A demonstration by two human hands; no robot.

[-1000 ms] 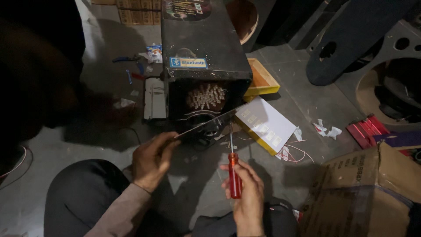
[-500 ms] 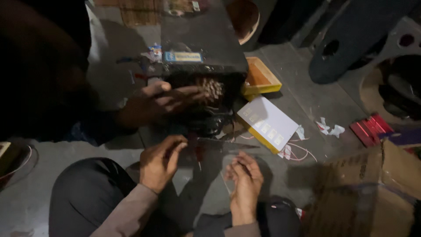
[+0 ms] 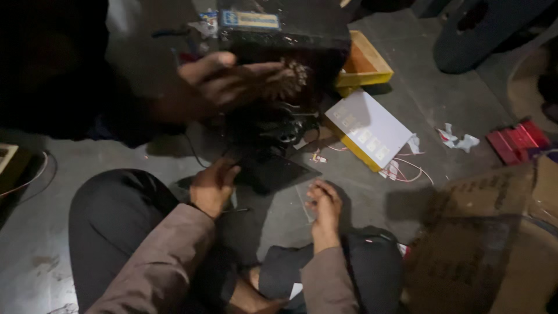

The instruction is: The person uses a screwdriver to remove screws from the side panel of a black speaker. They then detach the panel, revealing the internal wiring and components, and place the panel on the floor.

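On the grey concrete floor, a flat dark panel is gripped at its edge by the left hand; the right hand rests loosely curled, empty. Behind, the black box is partly blocked by another person's hand. A white-and-yellow carton lies nearby.

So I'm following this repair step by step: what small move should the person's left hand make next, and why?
Probably keep the left hand steady on the dark flat panel and tilt it slightly away from the black box. Another person's hand is reaching into the box's open front above the wires, so it likely needs room. The right hand rests on the floor, apparently empty.
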